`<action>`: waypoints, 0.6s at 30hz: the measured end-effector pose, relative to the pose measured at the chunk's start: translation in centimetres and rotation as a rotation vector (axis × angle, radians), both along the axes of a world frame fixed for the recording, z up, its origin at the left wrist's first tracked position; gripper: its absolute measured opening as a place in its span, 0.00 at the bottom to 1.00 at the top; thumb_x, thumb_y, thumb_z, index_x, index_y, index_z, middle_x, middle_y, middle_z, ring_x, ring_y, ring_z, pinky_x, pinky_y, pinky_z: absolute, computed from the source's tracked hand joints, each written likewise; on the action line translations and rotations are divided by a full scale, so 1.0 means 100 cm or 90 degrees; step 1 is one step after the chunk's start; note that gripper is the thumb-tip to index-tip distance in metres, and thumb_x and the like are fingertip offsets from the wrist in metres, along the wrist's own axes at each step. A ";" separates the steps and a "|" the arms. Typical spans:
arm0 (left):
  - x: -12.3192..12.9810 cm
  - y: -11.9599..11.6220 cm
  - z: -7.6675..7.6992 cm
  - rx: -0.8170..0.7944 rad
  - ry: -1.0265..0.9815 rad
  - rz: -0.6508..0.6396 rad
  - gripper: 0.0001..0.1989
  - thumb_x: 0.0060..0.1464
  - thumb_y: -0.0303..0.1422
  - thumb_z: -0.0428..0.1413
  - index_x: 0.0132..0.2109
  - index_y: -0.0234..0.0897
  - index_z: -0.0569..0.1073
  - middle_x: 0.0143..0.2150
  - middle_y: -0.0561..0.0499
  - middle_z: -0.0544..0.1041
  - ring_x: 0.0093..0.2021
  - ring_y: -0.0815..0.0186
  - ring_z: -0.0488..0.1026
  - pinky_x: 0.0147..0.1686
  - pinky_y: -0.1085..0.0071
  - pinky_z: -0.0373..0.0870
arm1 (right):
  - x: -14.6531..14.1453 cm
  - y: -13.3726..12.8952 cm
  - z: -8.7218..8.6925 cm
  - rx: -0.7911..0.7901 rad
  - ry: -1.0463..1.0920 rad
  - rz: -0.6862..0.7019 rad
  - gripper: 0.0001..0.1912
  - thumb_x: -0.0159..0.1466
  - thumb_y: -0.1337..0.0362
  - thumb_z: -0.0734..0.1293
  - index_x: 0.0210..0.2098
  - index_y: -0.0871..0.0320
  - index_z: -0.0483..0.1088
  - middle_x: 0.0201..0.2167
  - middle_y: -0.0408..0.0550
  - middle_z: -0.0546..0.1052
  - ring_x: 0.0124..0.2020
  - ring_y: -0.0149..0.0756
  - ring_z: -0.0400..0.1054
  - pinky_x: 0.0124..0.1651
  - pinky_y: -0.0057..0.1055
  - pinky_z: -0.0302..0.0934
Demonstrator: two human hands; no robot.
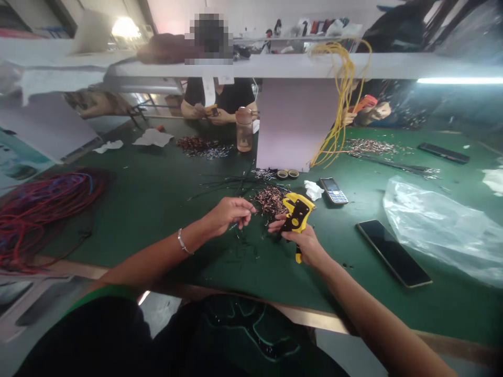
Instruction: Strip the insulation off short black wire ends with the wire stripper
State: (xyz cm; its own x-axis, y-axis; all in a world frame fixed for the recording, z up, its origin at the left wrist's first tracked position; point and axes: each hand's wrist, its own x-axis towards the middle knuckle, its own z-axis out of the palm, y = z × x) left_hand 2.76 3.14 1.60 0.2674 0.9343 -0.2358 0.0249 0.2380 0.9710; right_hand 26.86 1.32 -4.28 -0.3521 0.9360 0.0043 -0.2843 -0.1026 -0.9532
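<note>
Over the green table [153, 225], my left hand [231, 214] is closed in a pinch at the left of a pile of short wire pieces [270, 201]; something thin and small shows at its fingertips, too small to name. My right hand [304, 241] is wrapped round a yellow and black wire stripper [297, 213], whose head points up beside the right edge of the pile. The two hands are apart. A few tiny wire bits lie on the table below them.
Red and blue cable coils [47, 214] lie at the left. At the right are a smartphone [394, 253], a keypad phone [334, 190] and a plastic bag [440, 225]. A bottle [244, 131] stands near a person across the table. Yellow wires [341, 104] hang from the shelf.
</note>
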 end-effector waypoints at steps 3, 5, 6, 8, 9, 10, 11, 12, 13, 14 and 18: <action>-0.005 0.004 0.004 0.028 0.055 0.031 0.05 0.45 0.28 0.59 0.32 0.32 0.76 0.21 0.53 0.70 0.19 0.74 0.63 0.18 0.74 0.52 | 0.000 0.002 0.002 -0.018 -0.016 0.033 0.21 0.49 0.71 0.71 0.44 0.58 0.74 0.38 0.50 0.83 0.40 0.46 0.78 0.54 0.50 0.64; -0.008 0.008 0.008 0.061 0.105 0.047 0.03 0.47 0.29 0.60 0.31 0.34 0.77 0.19 0.55 0.69 0.18 0.75 0.59 0.18 0.73 0.49 | -0.001 0.003 0.004 -0.020 -0.017 0.049 0.22 0.50 0.72 0.71 0.45 0.58 0.74 0.39 0.50 0.83 0.41 0.47 0.78 0.55 0.51 0.64; -0.009 0.011 0.009 0.079 0.124 0.049 0.03 0.47 0.30 0.60 0.30 0.35 0.77 0.18 0.55 0.68 0.18 0.76 0.58 0.19 0.73 0.49 | -0.001 0.003 0.006 -0.021 -0.016 0.058 0.22 0.50 0.72 0.71 0.45 0.58 0.74 0.40 0.50 0.83 0.42 0.47 0.78 0.55 0.51 0.64; -0.012 0.015 0.011 0.111 0.144 0.043 0.03 0.48 0.31 0.60 0.29 0.36 0.77 0.17 0.56 0.66 0.18 0.75 0.57 0.20 0.72 0.49 | -0.001 0.004 0.008 -0.028 -0.012 0.081 0.22 0.51 0.73 0.71 0.46 0.58 0.74 0.41 0.51 0.83 0.43 0.48 0.78 0.56 0.52 0.64; -0.013 0.017 0.012 0.122 0.147 0.035 0.04 0.49 0.32 0.60 0.29 0.37 0.78 0.17 0.56 0.66 0.19 0.74 0.58 0.21 0.71 0.50 | 0.000 0.005 0.009 -0.032 -0.010 0.093 0.22 0.51 0.73 0.71 0.46 0.58 0.74 0.41 0.52 0.83 0.44 0.48 0.77 0.56 0.53 0.64; -0.015 0.019 0.013 0.129 0.147 0.028 0.04 0.49 0.32 0.60 0.30 0.37 0.78 0.18 0.55 0.66 0.19 0.74 0.58 0.21 0.71 0.50 | 0.000 0.006 0.010 -0.034 -0.009 0.107 0.23 0.51 0.73 0.71 0.47 0.58 0.74 0.42 0.52 0.82 0.45 0.48 0.77 0.56 0.53 0.64; -0.017 0.020 0.013 0.132 0.146 0.020 0.04 0.48 0.33 0.60 0.30 0.37 0.78 0.18 0.55 0.66 0.20 0.74 0.59 0.21 0.71 0.50 | 0.001 0.007 0.010 -0.036 -0.007 0.123 0.23 0.51 0.73 0.71 0.47 0.58 0.74 0.43 0.52 0.82 0.45 0.48 0.77 0.57 0.52 0.63; -0.019 0.022 0.014 0.130 0.145 0.010 0.04 0.48 0.33 0.60 0.31 0.37 0.78 0.18 0.55 0.66 0.20 0.73 0.59 0.21 0.71 0.50 | 0.002 0.008 0.010 -0.037 -0.003 0.139 0.24 0.51 0.74 0.72 0.48 0.58 0.73 0.43 0.52 0.82 0.45 0.47 0.77 0.57 0.52 0.63; -0.021 0.023 0.015 0.124 0.142 -0.005 0.05 0.48 0.33 0.60 0.32 0.37 0.79 0.19 0.55 0.66 0.20 0.73 0.59 0.21 0.70 0.50 | 0.003 0.010 0.010 -0.039 0.000 0.154 0.24 0.51 0.74 0.72 0.48 0.58 0.73 0.43 0.52 0.82 0.45 0.47 0.77 0.57 0.51 0.63; -0.023 0.024 0.016 0.115 0.139 -0.023 0.06 0.49 0.33 0.59 0.33 0.37 0.79 0.19 0.55 0.66 0.20 0.73 0.58 0.21 0.70 0.49 | 0.004 0.013 0.009 -0.042 0.002 0.167 0.25 0.51 0.74 0.72 0.49 0.58 0.73 0.43 0.52 0.82 0.45 0.47 0.77 0.57 0.51 0.63; -0.027 0.029 0.021 0.103 0.147 -0.071 0.08 0.50 0.33 0.58 0.36 0.36 0.79 0.19 0.55 0.66 0.19 0.74 0.57 0.20 0.70 0.51 | 0.008 0.023 0.006 -0.067 -0.001 0.205 0.25 0.52 0.73 0.72 0.50 0.60 0.72 0.43 0.54 0.82 0.44 0.47 0.78 0.56 0.52 0.64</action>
State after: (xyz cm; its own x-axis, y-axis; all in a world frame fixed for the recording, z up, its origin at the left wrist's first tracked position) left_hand 0.07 6.05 3.67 0.3277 0.9325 -0.1522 0.2669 0.0632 0.9617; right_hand 27.66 3.58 -3.64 -0.6294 0.7722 -0.0871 -0.2197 -0.2843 -0.9332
